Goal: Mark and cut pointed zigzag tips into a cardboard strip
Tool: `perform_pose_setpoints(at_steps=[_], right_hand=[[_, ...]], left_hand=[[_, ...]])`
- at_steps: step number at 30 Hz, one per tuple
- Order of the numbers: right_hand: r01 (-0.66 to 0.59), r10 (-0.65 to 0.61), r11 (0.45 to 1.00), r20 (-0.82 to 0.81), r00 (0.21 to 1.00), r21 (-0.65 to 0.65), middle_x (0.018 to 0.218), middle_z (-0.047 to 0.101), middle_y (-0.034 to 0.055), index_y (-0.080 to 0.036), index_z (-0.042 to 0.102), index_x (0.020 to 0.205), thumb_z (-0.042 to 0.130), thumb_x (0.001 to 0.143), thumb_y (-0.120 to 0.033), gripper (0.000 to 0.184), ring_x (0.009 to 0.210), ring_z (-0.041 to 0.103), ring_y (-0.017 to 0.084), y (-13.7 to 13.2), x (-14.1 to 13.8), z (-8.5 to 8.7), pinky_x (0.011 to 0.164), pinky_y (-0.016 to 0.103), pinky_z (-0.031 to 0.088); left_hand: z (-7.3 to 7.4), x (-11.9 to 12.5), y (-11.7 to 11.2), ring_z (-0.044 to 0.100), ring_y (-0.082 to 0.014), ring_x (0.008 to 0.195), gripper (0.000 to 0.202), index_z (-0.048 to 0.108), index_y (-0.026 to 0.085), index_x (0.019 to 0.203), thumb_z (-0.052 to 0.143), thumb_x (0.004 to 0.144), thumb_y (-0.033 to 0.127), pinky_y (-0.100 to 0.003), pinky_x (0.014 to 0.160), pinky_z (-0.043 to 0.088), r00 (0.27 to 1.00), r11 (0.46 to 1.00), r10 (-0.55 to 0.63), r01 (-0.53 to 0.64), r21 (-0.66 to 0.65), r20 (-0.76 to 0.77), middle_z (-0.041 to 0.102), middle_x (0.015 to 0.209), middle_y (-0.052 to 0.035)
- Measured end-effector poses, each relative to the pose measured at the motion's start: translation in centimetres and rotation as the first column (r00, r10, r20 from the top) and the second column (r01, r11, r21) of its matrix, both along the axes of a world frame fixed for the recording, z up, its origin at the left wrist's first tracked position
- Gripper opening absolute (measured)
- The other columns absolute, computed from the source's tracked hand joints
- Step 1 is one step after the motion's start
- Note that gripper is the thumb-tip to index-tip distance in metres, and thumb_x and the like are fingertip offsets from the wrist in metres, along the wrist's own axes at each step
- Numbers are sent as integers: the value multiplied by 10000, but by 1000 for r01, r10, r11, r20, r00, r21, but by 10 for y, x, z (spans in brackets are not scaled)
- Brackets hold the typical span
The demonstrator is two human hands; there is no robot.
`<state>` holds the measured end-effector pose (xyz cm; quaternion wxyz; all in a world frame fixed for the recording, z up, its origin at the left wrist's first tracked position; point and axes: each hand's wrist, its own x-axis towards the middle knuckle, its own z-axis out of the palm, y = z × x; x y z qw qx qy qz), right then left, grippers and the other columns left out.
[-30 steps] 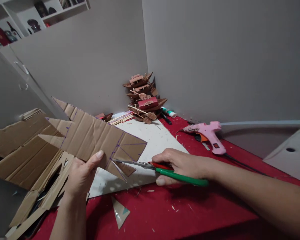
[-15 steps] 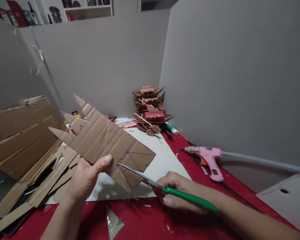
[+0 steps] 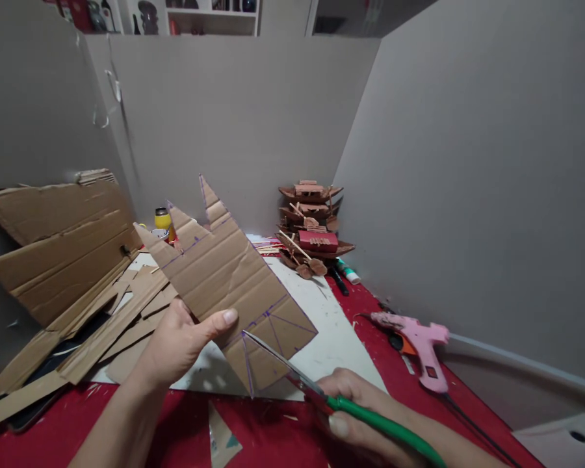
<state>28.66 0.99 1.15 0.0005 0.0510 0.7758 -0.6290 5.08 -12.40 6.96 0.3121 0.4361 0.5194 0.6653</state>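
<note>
A flat piece of corrugated cardboard is pinched in my left hand, thumb on top and fingers hidden beneath. Its far end has pointed spikes, and purple pen lines mark its surface and edges. My right hand grips green-handled scissors from the right. The blades lie at the near end of the cardboard, their tip by a purple mark close to my left thumb. A narrow cut flap runs along the blades on the lower side. How far apart the blades are, I cannot tell.
Cardboard sheets and strips are heaped at left. Stacked model boats stand at the back on a white board. A pink glue gun with its cord lies right on the red cloth. A yellow jar stands behind.
The view has swung left, so things appear further right. The cardboard has turned a little, its spikes pointing more upward. The scissors' tip stays by the same purple mark.
</note>
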Motion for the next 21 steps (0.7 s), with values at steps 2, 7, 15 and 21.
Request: perform_pose_setpoints(at_steps=[2,7,15,21], right_hand=[[28,-29,999,-19,999,-15,471,312,-72,-187,401,629,511,845,-649,521,409,281,48,-2,0,-3,368,182,185],[22,-21,996,23,1000,-88,392,330,-74,-189,404,570,513,819,-697,576,321,273,41,-3,2,-11,308,178,154],[58,-56,997,50,997,-42,458,379,-68,-170,459,706,454,799,-780,617,341,300,40,-5,4,-5,323,162,197],[47,-47,999,66,997,-11,498,402,-60,-160,477,765,439,799,-787,629,362,325,44,-1,6,-7,334,159,213]], left_hand=[[1,-1,-1,618,-276,1150,507,643,180,1230,748,760,340,-386,995,472,1000,1000,-11,11,0,4,726,1138,-93],[-1,-5,-2,651,-273,1093,442,676,184,1175,746,764,329,-385,956,497,997,997,-71,72,-21,18,713,1168,-94],[-2,-6,1,666,-266,1031,356,710,170,1077,725,777,361,-394,943,495,998,998,-61,61,-25,5,722,1130,-95],[-2,-4,2,671,-273,1004,331,719,154,1010,729,764,375,-384,910,501,999,999,-45,46,-23,12,738,1060,-104]])
